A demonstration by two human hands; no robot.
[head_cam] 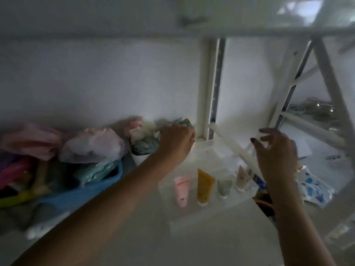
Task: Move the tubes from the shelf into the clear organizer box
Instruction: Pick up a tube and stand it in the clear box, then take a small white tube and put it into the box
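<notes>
At the back of the shelf (134, 217), my left hand (177, 140) pinches a blue and yellow tube (186, 122). My right hand (276, 152) is spread wide above the clear box (247, 191). I should lift slowly and drop it beside the yellow tube (204, 185).

just below the right hand (276, 156) the clear organizer box (209, 181) looks like glossy transparent plastic, and the four tubes (205, 184) in it seem smooth plastic with a soft sheen. left of the left hand (177, 140), the blue basket (80, 194) looks like smooth plastic, and the bags (92, 144) above it like thin crinkled film. the shelf (134, 237) under both forearms looks matt white.
</notes>
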